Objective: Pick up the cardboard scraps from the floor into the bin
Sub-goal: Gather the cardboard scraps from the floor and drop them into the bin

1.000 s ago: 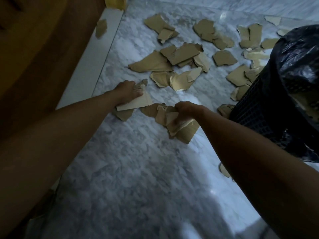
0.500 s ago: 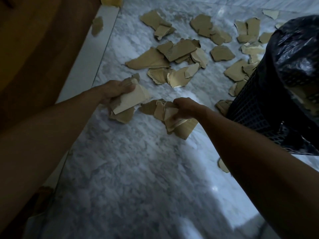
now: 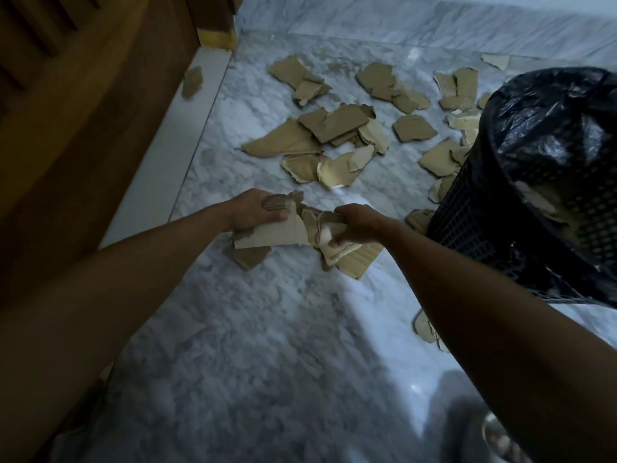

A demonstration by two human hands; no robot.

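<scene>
Now each hand, left hand and right hand, grips cardboard scraps.

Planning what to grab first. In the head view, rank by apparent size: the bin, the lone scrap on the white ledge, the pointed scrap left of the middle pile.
1. bin, though nearest the camera
2. pointed scrap
3. ledge scrap

Matt torn cardboard scraps, glossy marble floor
</scene>
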